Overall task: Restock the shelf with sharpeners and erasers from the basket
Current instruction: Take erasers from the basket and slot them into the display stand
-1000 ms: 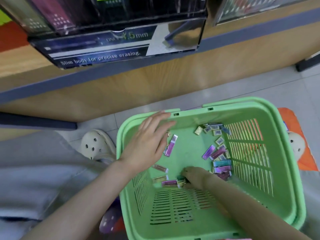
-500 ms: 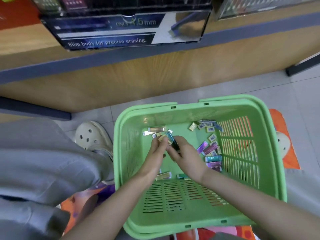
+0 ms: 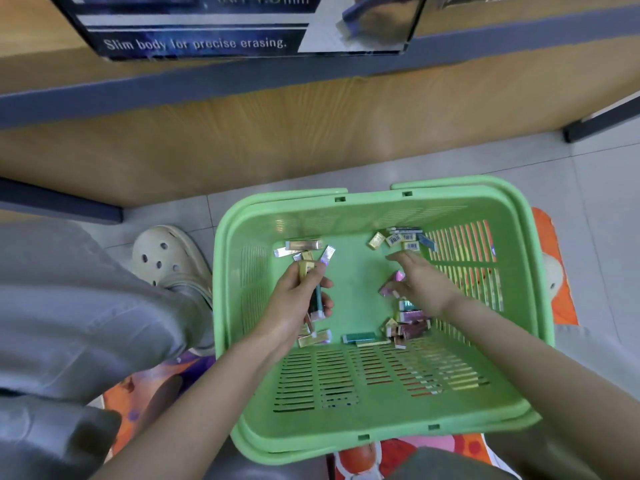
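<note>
A green plastic basket [image 3: 381, 434] sits on the floor below me, with several small wrapped erasers and sharpeners scattered on its bottom. My left hand [image 3: 301, 296] is inside it on the left and grips a bundle of slim packets [image 3: 313, 289], gold and dark green. My right hand [image 3: 420, 284] reaches over the pile on the right with fingers spread, touching pink packets [image 3: 393, 289]. More packets lie at the far wall [image 3: 403, 239], at the far left [image 3: 303, 245] and near the front [image 3: 360, 337].
A wooden shelf base [image 3: 311, 133] with a grey edge runs across the top, carrying a dark eraser display box [image 3: 207, 32]. My knee in grey trousers [image 3: 79, 306] and a cream clog [image 3: 166, 261] are left of the basket. An orange patterned mat [image 3: 557, 271] lies underneath.
My hands were joined at the basket's middle, passing a packet. Now they have parted: the left keeps the bundle, the right has moved right over the pile. The view has tilted down.
</note>
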Demonstrator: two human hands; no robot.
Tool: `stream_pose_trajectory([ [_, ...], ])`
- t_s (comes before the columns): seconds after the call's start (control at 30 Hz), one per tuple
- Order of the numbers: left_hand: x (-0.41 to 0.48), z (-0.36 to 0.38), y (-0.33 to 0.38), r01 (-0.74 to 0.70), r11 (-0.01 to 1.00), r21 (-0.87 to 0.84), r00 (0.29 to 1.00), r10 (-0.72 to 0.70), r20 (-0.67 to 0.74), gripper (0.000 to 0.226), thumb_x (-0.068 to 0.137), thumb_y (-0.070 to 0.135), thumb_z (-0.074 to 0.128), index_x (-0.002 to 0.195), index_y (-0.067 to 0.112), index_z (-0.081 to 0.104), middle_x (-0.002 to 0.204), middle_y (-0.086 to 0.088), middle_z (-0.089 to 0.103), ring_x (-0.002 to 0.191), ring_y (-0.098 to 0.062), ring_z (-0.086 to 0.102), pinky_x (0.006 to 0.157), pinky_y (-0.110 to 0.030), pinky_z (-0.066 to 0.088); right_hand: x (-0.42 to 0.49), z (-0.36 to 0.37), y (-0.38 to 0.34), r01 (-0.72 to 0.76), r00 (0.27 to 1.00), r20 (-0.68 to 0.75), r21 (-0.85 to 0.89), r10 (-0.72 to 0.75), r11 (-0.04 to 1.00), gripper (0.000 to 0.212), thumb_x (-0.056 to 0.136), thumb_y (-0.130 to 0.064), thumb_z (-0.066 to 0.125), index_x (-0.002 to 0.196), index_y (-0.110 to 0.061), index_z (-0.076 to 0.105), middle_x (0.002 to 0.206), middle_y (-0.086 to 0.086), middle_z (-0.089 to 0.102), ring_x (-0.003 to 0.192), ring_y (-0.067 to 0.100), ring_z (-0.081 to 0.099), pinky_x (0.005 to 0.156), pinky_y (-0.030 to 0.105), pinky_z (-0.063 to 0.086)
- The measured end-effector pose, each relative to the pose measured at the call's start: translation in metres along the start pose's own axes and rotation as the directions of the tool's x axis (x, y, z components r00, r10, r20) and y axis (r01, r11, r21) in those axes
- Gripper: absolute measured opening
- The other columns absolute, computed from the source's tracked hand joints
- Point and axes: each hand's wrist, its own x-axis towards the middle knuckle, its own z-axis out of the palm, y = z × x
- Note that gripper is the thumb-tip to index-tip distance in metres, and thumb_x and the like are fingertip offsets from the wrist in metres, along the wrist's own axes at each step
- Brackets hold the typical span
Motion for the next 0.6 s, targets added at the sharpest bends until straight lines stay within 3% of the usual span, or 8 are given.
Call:
stream_pose_trajectory([
  [0.07, -0.001, -0.001, -0.003, 0.001, 1.0, 0.03, 1.0, -0.002, 0.016, 0.022, 0.096, 0.023, 0.048, 0.106, 0.005, 0.051, 0.085, -0.004, 0.06, 0.053, -0.012, 0.055, 0.052, -0.024, 0.05, 0.004, 0.014, 0.03, -0.08, 0.982, 0.161, -0.089, 0.094, 0.993, 0.066, 0.086, -0.023, 0.065, 0.143, -0.016, 0.032, 0.144, 0.005, 0.04, 0.126, 0.017, 0.045, 0.113, 0.031, 0.03],
  [0.17, -0.002, -0.001, -0.006, -0.011, 0.996, 0.093, 0.999, 0.007, 0.036, 0.019, 0.097, 0.023, 0.047, 0.106, 0.007, 0.052, 0.086, -0.003, 0.06, 0.055, -0.011, 0.056, 0.052, -0.022, 0.05, 0.006, 0.026, 0.046, -0.026, 0.961, 0.257, -0.296, 0.105, 0.955, 0.077, 0.083, -0.026, 0.069, 0.146, -0.016, 0.026, 0.152, 0.004, 0.029, 0.14, 0.022, 0.028, 0.117, 0.033, 0.021],
  [0.3, 0.0, 0.002, -0.006, 0.009, 0.994, 0.109, 0.999, -0.014, 0.049, 0.018, 0.098, 0.022, 0.048, 0.108, 0.008, 0.052, 0.087, -0.002, 0.06, 0.054, -0.01, 0.056, 0.054, -0.022, 0.052, 0.01, 0.031, 0.046, 0.031, 0.938, 0.335, -0.342, 0.091, 0.939, 0.074, 0.078, -0.031, 0.073, 0.14, -0.022, 0.035, 0.143, -0.001, 0.039, 0.129, 0.018, 0.037, 0.111, 0.032, 0.028],
  [0.6, 0.002, 0.012, -0.004, 0.012, 0.992, 0.129, 0.997, -0.022, 0.076, 0.02, 0.098, 0.022, 0.047, 0.111, 0.008, 0.052, 0.088, -0.001, 0.059, 0.053, -0.009, 0.056, 0.056, -0.022, 0.053, 0.009, 0.049, 0.045, 0.062, 0.945, 0.316, -0.421, 0.082, 0.905, 0.071, 0.08, -0.023, 0.071, 0.141, -0.021, 0.035, 0.147, 0.005, 0.03, 0.136, 0.025, 0.028, 0.115, 0.038, 0.022],
])
